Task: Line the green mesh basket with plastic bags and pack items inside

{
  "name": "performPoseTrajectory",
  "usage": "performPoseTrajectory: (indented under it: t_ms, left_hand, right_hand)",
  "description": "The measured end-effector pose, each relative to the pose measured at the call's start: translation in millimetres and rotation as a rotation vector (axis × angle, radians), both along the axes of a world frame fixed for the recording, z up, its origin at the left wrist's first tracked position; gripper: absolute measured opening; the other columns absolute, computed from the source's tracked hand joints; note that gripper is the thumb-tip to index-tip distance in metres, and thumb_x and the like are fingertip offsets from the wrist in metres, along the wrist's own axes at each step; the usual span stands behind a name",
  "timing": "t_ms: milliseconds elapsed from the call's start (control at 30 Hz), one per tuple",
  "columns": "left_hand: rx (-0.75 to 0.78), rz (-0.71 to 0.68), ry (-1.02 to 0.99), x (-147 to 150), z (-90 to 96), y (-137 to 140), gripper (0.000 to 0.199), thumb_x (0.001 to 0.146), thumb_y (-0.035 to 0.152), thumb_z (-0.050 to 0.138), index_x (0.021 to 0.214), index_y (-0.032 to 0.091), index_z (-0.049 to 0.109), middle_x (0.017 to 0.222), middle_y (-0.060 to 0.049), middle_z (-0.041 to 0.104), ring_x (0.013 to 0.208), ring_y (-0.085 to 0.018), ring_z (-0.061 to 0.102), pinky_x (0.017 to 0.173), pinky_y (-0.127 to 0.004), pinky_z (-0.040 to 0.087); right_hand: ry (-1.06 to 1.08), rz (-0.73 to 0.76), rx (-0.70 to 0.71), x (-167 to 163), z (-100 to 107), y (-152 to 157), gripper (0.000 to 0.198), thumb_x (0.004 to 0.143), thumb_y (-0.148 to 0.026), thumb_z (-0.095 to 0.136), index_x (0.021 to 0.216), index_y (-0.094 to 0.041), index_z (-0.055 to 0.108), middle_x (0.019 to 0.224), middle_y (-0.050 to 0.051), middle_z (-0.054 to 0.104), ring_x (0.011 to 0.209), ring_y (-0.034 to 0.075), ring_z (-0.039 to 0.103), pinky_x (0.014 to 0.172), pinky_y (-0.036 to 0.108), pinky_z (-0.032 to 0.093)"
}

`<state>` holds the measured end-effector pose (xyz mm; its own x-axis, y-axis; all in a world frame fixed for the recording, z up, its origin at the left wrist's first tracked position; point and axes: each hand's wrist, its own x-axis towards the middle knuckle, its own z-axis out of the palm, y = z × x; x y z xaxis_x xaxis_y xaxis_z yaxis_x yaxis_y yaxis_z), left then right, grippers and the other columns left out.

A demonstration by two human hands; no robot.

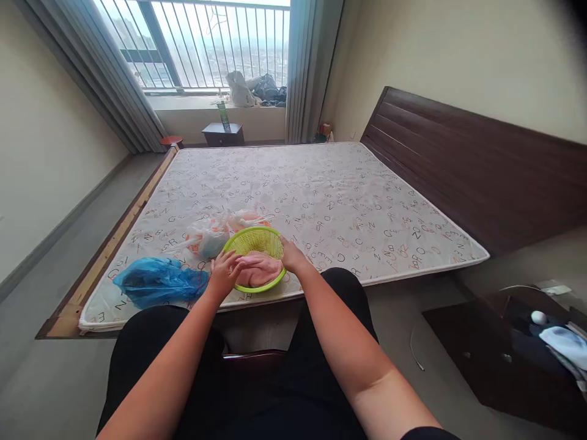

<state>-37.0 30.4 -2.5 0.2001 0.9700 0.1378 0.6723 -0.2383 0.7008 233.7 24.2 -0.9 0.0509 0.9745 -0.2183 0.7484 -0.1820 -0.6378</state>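
Pink cloth bunched in basket, near edge of mattress
Cloth in, unspread; left hand over it, fingers loosely bent, right hand at right rim, cannot tell whether either grips; blue bag and white bags crowd left and behind; room rightward; knees tight against near side

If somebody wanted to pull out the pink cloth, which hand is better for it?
The left hand, I think: it reaches over the rim of the green basket, by the pink cloth. The right hand is at the basket's right edge, better for steadying.
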Motion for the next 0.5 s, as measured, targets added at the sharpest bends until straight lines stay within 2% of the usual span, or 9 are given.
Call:
performPoseTrajectory:
  t_ms: [67,100,167,233,300,333,400,467,500]
  left_hand:
    - [0.031,0.121,-0.107,-1.0,-9.2,5.7,0.04,0.095,0.04,0.061,0.129,0.02,0.065,0.149,-0.014,0.058,0.15,-0.031,0.042,0.128,-0.048,0.027]
    - [-0.005,0.201,-0.174,-1.3,-13.4,8.6,0.047,0.093,0.039,0.062,0.136,0.018,0.06,0.15,-0.016,0.057,0.147,-0.03,0.045,0.126,-0.046,0.031]
    - [-0.189,0.309,-0.335,0.9,-20.5,13.0,0.059,0.087,0.032,0.064,0.142,0.014,0.053,0.147,-0.018,0.059,0.139,-0.031,0.054,0.12,-0.044,0.04]
    - [-0.42,0.299,-0.542,7.2,-25.1,14.2,0.064,0.078,0.02,0.06,0.141,0.011,0.052,0.138,-0.019,0.065,0.128,-0.031,0.063,0.11,-0.043,0.051]
    - [-0.561,0.222,-0.732,16.0,-26.9,11.1,0.071,0.067,0.013,0.055,0.137,0.011,0.054,0.129,-0.017,0.071,0.116,-0.03,0.07,0.101,-0.042,0.057]
    - [-0.591,0.178,-0.791,20.7,-26.9,7.9,0.073,0.063,0.012,0.054,0.135,0.011,0.056,0.125,-0.016,0.072,0.113,-0.031,0.071,0.098,-0.042,0.059]
    - [-0.602,0.066,-0.844,29.3,-25.9,-1.4,0.074,0.059,0.011,0.055,0.132,0.013,0.06,0.123,-0.015,0.074,0.114,-0.032,0.071,0.098,-0.044,0.059]
    - [-0.598,-0.028,-0.865,36.4,-24.8,-13.0,0.073,0.059,0.01,0.055,0.132,0.016,0.061,0.125,-0.014,0.074,0.118,-0.033,0.069,0.102,-0.046,0.057]
    - [-0.606,-0.043,-0.878,39.2,-24.3,-18.8,0.074,0.06,0.009,0.055,0.133,0.017,0.061,0.126,-0.014,0.074,0.12,-0.033,0.068,0.102,-0.046,0.056]
  right_hand:
    - [-0.017,0.008,-0.015,1.4,1.6,-7.7,0.084,0.089,-0.014,0.058,0.167,-0.024,0.027,0.155,0.014,0.053,0.137,0.027,0.056,0.113,0.036,0.044]
    - [-0.034,0.014,-0.031,2.0,2.6,-12.0,0.085,0.089,-0.014,0.058,0.167,-0.024,0.026,0.155,0.014,0.054,0.137,0.027,0.055,0.113,0.037,0.044]
    - [-0.117,0.012,-0.061,1.2,5.7,-20.7,0.085,0.089,-0.014,0.058,0.167,-0.024,0.026,0.16,0.015,0.048,0.143,0.03,0.049,0.116,0.042,0.042]
    - [-0.268,0.004,-0.023,-4.6,10.4,-26.9,0.078,0.091,-0.013,0.056,0.164,-0.024,0.031,0.169,0.015,0.034,0.153,0.035,0.034,0.12,0.052,0.035]
    - [-0.407,0.067,0.104,-16.9,15.1,-27.9,0.065,0.095,-0.013,0.051,0.158,-0.025,0.042,0.172,0.013,0.026,0.157,0.038,0.023,0.123,0.06,0.027]
    - [-0.441,0.173,0.172,-25.0,16.6,-26.2,0.058,0.097,-0.013,0.049,0.154,-0.025,0.048,0.17,0.014,0.031,0.156,0.037,0.025,0.123,0.06,0.025]
    - [-0.446,0.503,0.241,-42.8,16.4,-19.1,0.046,0.1,-0.014,0.046,0.143,-0.024,0.058,0.156,0.015,0.05,0.15,0.032,0.035,0.124,0.054,0.025]
    - [-0.453,0.773,0.173,-58.1,11.0,-10.3,0.036,0.098,-0.016,0.054,0.131,-0.025,0.066,0.142,0.012,0.062,0.143,0.028,0.043,0.125,0.048,0.025]
    - [-0.476,0.825,0.113,-63.4,6.6,-6.4,0.033,0.094,-0.017,0.062,0.125,-0.026,0.069,0.138,0.01,0.064,0.141,0.027,0.045,0.126,0.047,0.024]
